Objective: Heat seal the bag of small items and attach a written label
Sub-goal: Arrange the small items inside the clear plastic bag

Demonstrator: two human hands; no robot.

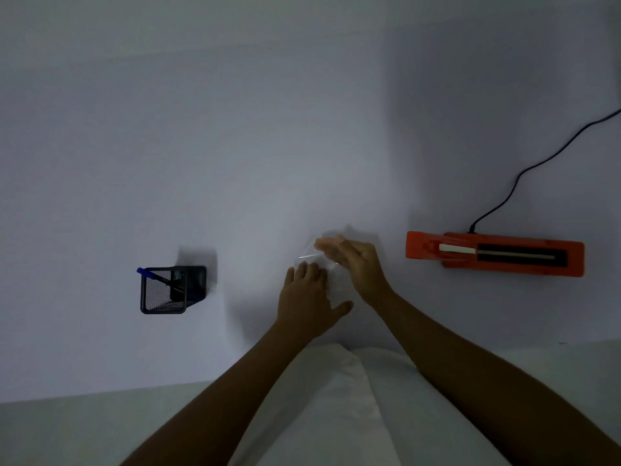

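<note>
A clear plastic bag (311,257) lies on the white table, faint and largely hidden under my hands. My left hand (307,299) rests flat on its near part, fingers straight and thumb spread to the right. My right hand (349,262) lies over the bag's right side, fingers extended toward the upper left and slightly blurred. Right of the hands sits an orange heat sealer (495,253) with a black sealing strip. A blue pen (158,276) leans in a black mesh holder (164,290) on the left. The bag's contents cannot be made out.
A black power cord (524,173) runs from the sealer up to the right edge. A small white object (215,286) lies just right of the mesh holder. The table's near edge (100,395) crosses the bottom, with white clothing below it.
</note>
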